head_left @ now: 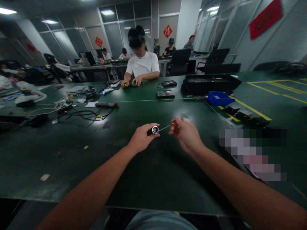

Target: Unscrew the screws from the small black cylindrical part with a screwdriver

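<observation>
One dark cylinder (155, 130) sits inside the curled fingers (152, 125) of the left hand (141, 138) — one slim rod (164, 128), angled toward it, is pinched tightly in the right hand (185, 135).

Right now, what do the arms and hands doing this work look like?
They are a person's, not a machine's. The left hand and right hand wear no gloves; I can make out no rings. The left forearm and right forearm show no sleeves, watches, cables or markings. Greyish-blue clothing shows at the bottom edge.
</observation>
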